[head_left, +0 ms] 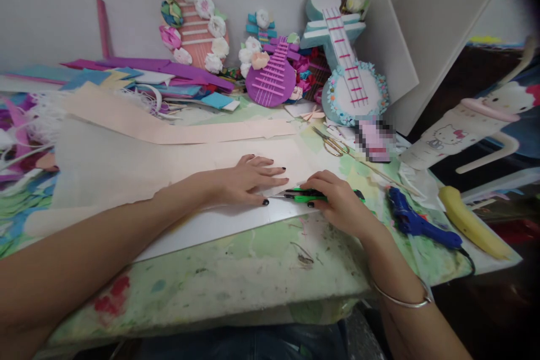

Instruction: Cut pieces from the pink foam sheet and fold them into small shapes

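My left hand [253,180] lies flat with fingers spread on a large pale peach sheet [189,160]. Beneath that sheet is a white board [219,233], its front edge showing. My right hand [335,197] is wrapped round a green and black utility knife [304,198]. The knife's thin blade points left, low over the sheet, close to my left thumb; whether its tip touches the paper I cannot tell. Behind the hands, a long peach strip [219,132] lies across the sheet.
Gold-handled scissors [335,146], a blue glue gun [417,219], a banana [472,225] and a white tumbler [451,129] stand or lie at right. Foam instruments, including a purple one [272,81] and a light-blue one [354,84], lean at the back. Coloured scraps [169,76] pile up at left.
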`<state>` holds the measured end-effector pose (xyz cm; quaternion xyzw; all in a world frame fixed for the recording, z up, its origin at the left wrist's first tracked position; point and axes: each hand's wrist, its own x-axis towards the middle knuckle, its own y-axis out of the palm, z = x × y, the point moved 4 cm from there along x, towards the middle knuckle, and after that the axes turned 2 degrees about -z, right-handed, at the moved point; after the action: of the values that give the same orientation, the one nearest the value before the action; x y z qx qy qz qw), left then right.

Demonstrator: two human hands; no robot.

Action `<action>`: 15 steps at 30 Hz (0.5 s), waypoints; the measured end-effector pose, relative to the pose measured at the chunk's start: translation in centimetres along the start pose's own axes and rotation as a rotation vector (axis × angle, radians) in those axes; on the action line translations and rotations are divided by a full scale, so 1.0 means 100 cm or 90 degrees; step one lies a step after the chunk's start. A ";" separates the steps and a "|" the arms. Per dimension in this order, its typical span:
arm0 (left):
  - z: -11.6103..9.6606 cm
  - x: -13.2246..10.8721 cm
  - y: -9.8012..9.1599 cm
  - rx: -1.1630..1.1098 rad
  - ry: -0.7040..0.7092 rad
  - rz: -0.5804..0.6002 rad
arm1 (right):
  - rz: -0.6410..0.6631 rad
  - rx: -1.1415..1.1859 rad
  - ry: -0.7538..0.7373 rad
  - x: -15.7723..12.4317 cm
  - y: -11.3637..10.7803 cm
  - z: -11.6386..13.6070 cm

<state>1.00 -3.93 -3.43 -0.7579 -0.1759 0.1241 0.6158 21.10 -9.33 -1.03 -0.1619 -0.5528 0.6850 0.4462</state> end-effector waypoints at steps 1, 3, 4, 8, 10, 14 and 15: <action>0.000 0.000 -0.001 -0.005 -0.004 0.001 | -0.003 0.002 -0.001 0.000 0.000 -0.001; 0.000 0.000 -0.001 -0.015 -0.028 0.007 | -0.010 0.008 -0.001 -0.002 0.000 -0.003; 0.001 0.001 -0.001 -0.018 -0.042 0.010 | -0.012 0.011 -0.002 -0.003 0.000 -0.004; 0.001 0.002 -0.001 -0.021 -0.062 0.010 | -0.019 0.009 -0.002 -0.005 -0.001 -0.007; 0.000 0.003 0.000 -0.016 -0.064 0.011 | -0.021 0.006 0.005 -0.005 -0.001 -0.007; 0.001 0.002 0.001 -0.007 -0.073 0.013 | -0.009 0.004 0.010 -0.002 0.000 -0.002; 0.001 0.002 0.001 -0.007 -0.072 0.013 | -0.004 0.003 0.008 -0.002 0.000 -0.001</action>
<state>1.18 -3.75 -3.57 -0.7551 -0.2034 0.1720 0.5991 21.24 -9.43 -1.15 -0.1636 -0.5484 0.6840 0.4523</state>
